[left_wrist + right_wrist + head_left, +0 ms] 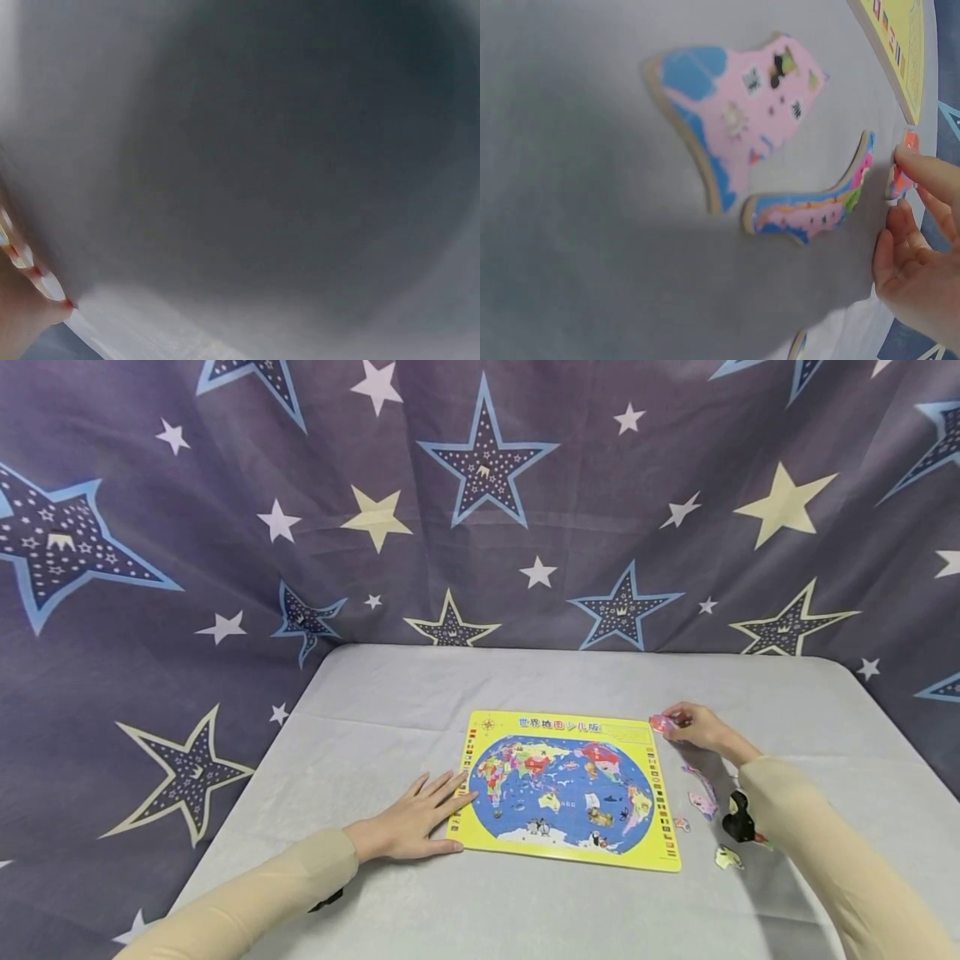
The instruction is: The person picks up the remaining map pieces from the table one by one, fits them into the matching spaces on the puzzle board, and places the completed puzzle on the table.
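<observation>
A yellow-bordered world map puzzle board lies flat on the table. My left hand rests beside its left edge, fingers spread and extended, with fingertips over the border. At the board's top right corner, my right hand pinches a red and pink puzzle piece between thumb and fingers. The right wrist view shows this piece low over the cloth near the board's corner. Nearby lie a broad pink and blue puzzle piece and a slim curved one. In the left wrist view, only fingertips show at the left edge.
Right of the board lie a small puzzle piece and a pale green piece. A black wrist camera partly covers another coloured piece. Grey cloth covers the table. A star-patterned curtain hangs behind and along the left.
</observation>
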The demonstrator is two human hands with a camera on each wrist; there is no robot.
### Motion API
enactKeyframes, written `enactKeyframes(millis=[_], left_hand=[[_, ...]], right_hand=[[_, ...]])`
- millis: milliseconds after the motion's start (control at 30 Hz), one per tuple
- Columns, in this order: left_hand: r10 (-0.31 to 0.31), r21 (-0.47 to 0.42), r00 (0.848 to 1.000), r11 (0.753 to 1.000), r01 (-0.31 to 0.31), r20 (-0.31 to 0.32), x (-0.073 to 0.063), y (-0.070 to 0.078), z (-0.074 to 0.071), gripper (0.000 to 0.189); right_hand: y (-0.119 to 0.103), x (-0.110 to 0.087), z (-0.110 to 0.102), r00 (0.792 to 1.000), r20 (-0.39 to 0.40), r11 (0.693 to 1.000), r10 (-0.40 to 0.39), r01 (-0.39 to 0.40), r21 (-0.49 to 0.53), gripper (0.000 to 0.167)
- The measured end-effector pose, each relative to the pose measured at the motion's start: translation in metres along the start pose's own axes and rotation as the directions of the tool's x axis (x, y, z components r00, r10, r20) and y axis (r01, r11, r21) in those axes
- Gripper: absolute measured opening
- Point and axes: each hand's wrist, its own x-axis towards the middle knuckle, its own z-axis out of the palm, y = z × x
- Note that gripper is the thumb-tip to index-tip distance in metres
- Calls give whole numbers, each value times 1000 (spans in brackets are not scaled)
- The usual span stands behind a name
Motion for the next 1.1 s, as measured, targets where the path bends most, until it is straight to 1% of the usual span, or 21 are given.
enactKeyframes(millis=[133, 300, 433, 667, 867, 933, 1100], left_hand=[[-5, 5, 1000, 1000, 5, 10, -1, 1, 0, 75], [-9, 6, 1000, 1000, 9, 15, -1, 1, -1, 75], [-8, 11, 1000, 1000, 8, 12, 0, 0, 0, 75], [-12, 11, 1000, 1000, 12, 14, 1, 0, 0, 75], [-17, 9, 1000, 1000, 17, 22, 0, 1, -1, 75], [-14, 9, 1000, 1000, 14, 18, 0, 1, 0, 74], [-6, 17, 1000, 1000, 5, 4, 0, 0, 1, 74]], right_hand=[[0, 0, 1, 1000, -7, 1000, -4, 4, 15, 37], [-1, -1, -1, 1000, 3, 1000, 5, -6, 27, 36], [-4, -2, -4, 1000, 15, 998, 2, -2, 61, 33], [-4, -3, -7, 999, 41, 995, 35, -39, 95, 30], [-6, -3, -12, 999, 36, 990, 34, -38, 134, 31], [-8, -3, -13, 998, 48, 989, 50, -56, 136, 32], [-10, -2, -17, 993, 97, 991, 73, -83, 105, 34]])
